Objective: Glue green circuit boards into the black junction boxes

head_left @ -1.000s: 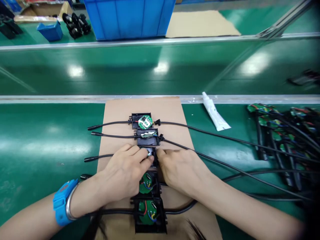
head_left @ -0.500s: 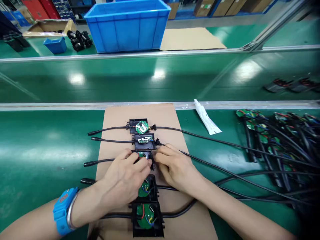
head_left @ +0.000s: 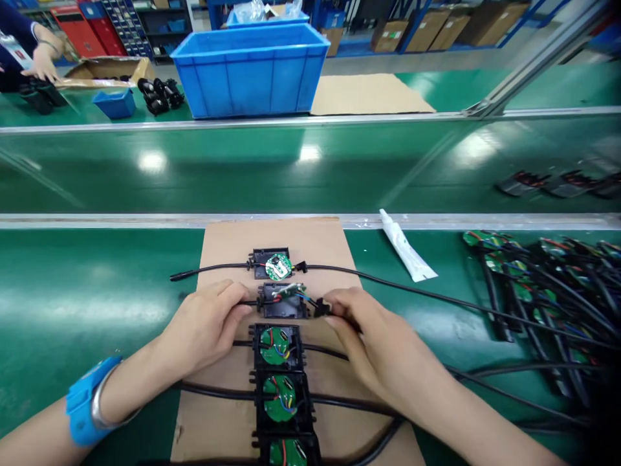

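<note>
Several black housings with round green circuit boards lie in a column on a brown cardboard sheet (head_left: pixel 223 252), each with a black cable running out both sides. My left hand (head_left: pixel 204 327) pinches the cable at the left side of the second housing (head_left: pixel 284 303). My right hand (head_left: pixel 369 333) pinches the cable and its black strain relief at that housing's right side. Its green board sits tilted, half out of the shell. The housing (head_left: pixel 275 346) just below has its board seated flat. The top housing (head_left: pixel 272 264) lies untouched.
A white tube (head_left: pixel 405 249) lies right of the cardboard. A heap of cabled green boards (head_left: pixel 543 291) fills the right. Behind the metal rail runs a green conveyor belt (head_left: pixel 291 168), with a blue crate (head_left: pixel 250 68) and another person's hand (head_left: pixel 41 61) at far left.
Both hands left the third housing, whose board now sits flat, and moved up to the second housing's cable ends. The camera tilted up.
</note>
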Motion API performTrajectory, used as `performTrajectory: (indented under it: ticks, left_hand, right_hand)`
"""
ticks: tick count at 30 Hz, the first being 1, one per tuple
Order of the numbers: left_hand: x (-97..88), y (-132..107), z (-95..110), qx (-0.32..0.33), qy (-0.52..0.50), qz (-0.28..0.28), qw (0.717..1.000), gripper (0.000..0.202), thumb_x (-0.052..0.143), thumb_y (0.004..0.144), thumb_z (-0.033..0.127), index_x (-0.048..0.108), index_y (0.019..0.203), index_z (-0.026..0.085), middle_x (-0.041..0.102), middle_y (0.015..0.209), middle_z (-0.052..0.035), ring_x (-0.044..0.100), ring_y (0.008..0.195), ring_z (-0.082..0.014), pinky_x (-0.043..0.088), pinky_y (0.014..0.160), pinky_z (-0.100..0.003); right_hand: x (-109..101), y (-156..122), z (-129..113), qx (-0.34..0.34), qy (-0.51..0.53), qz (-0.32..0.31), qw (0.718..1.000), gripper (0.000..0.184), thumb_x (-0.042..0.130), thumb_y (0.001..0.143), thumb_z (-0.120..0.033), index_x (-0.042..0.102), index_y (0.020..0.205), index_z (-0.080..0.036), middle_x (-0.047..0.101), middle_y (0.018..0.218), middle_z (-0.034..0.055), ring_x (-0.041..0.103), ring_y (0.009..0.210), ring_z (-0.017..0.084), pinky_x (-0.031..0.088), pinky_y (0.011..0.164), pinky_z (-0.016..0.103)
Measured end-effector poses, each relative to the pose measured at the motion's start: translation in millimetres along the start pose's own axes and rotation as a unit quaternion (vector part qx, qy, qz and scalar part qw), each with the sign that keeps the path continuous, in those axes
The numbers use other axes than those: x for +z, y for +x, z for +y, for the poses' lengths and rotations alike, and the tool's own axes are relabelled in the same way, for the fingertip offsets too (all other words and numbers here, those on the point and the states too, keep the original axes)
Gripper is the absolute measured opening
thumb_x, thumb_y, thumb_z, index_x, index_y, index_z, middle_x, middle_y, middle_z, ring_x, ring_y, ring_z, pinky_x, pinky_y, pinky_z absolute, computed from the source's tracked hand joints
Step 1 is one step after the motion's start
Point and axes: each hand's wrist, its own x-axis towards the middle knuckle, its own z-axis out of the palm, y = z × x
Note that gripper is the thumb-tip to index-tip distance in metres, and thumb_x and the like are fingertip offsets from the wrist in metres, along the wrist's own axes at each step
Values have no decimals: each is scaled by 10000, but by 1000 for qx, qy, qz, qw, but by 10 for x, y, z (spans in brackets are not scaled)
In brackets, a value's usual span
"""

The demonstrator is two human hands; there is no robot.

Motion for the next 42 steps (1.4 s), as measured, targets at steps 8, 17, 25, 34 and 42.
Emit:
performTrajectory:
  ticks: [8,17,25,34,42]
  left_hand:
    - [-44,85,150,27,76,-21,997,263,375,909,138,593,1053,174,628,801,-25,609,656,-154,434,533,-244]
    - [63,132,126,40,127,-15,991,237,392,885,119,605,981,159,612,736,-16,600,591,-168,426,485,-267]
    - [75,142,100,21,98,-18,995,230,409,872,130,600,996,160,629,774,-21,612,627,-168,467,520,-266]
    - [75,203,46,17,-9,1,1000,203,434,878,137,617,964,146,661,907,-58,630,793,-169,533,702,-300]
    - [120,211,157,92,223,-42,970,188,426,797,28,566,781,153,587,707,-50,559,615,-198,437,478,-295]
  right_hand:
    - [-245,225,-316,-81,-134,-77,985,283,403,794,-51,604,940,-186,576,766,57,550,636,186,380,493,294]
    - [-134,416,-179,-116,-156,-143,970,277,424,744,-7,606,836,-194,614,827,49,566,714,185,356,566,296]
    - [-77,505,-187,-58,-156,-227,959,310,433,827,-187,646,1050,-158,654,840,84,619,689,216,432,615,343]
    - [-26,542,-174,-37,-156,-240,958,385,412,839,-219,650,1137,-168,672,874,112,651,732,242,460,644,364]
    - [29,530,-233,-9,-132,-240,962,330,427,811,-156,655,1048,-143,683,831,85,646,702,216,445,631,334]
